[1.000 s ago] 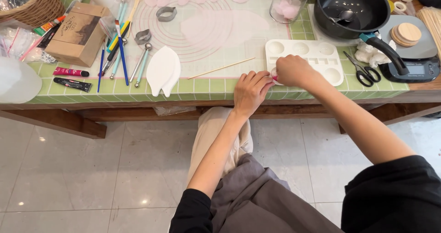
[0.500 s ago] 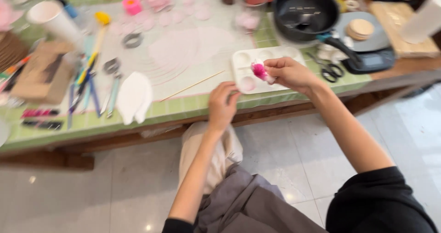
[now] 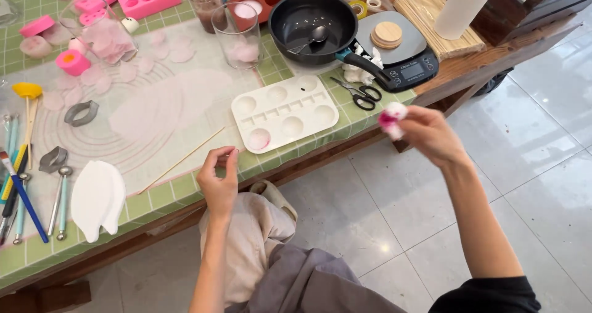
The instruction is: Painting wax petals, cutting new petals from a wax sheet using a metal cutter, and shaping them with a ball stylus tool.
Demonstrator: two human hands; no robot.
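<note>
right hand [image 3: 431, 134]: off the bench edge, over the floor, fingers pinched on 1 small white wad stained pink [image 3: 392, 119]
left hand [image 3: 219, 180]: at the bench [image 3: 185, 193] front edge, thumb and forefinger nearly closed; can't tell if it's holding anything
palette [image 3: 285, 112]: 1, white, between the hands, pink in one well
skewer [image 3: 182, 160]: 1, just left of left hand
scissors [image 3: 357, 93]: 1 pair
glass cups [image 3: 237, 32]: 3
black pan [image 3: 311, 20]: 1, spoon inside

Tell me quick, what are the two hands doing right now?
Left hand: fingers pinched together at the table edge; whether it holds anything cannot be told.
Right hand: closed on a pink-stained wad.
</note>
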